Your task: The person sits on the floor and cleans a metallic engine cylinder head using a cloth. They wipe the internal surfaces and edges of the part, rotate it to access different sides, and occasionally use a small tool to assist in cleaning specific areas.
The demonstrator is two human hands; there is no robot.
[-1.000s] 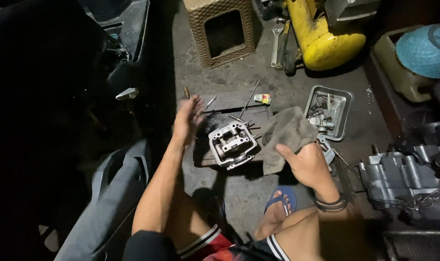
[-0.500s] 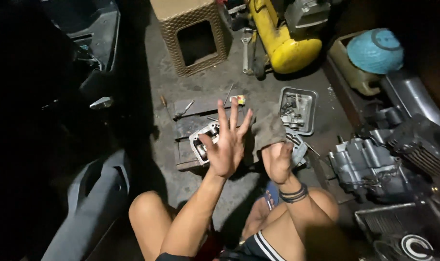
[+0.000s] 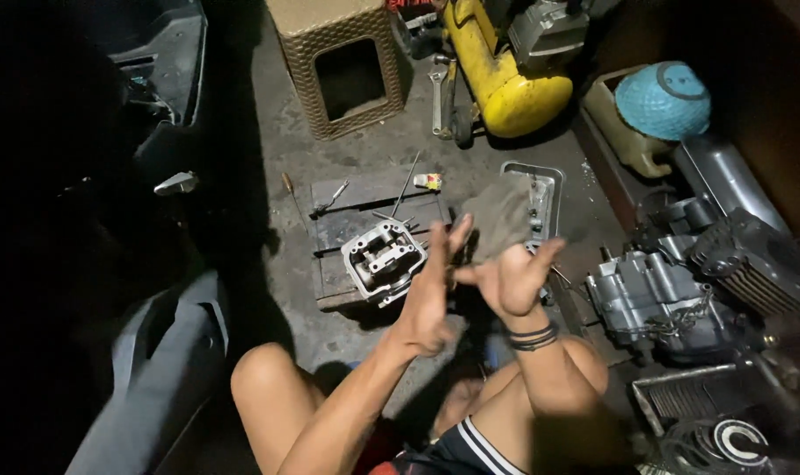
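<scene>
My left hand (image 3: 431, 290) is raised with its fingers spread and holds nothing. It hovers just right of a grey metal cylinder head (image 3: 384, 259) that sits on a dark wooden board (image 3: 365, 207). My right hand (image 3: 510, 277), with dark bands on the wrist, is right beside the left hand and grips a grey rag (image 3: 501, 215) that stands up above its fingers. The two hands nearly touch at the fingertips. My bare knees show below them.
A metal tray (image 3: 545, 189) with small parts lies behind the rag. An engine block (image 3: 655, 290) is on the right, a yellow tank (image 3: 505, 79) and a wicker stool (image 3: 343, 66) at the back. A wrench (image 3: 437, 97), a screwdriver (image 3: 290, 198) and thin rods lie on the floor.
My right hand has lifted the rag off the floor. My left hand has moved off the cylinder head and across to meet the right hand. The camera view has shifted.
</scene>
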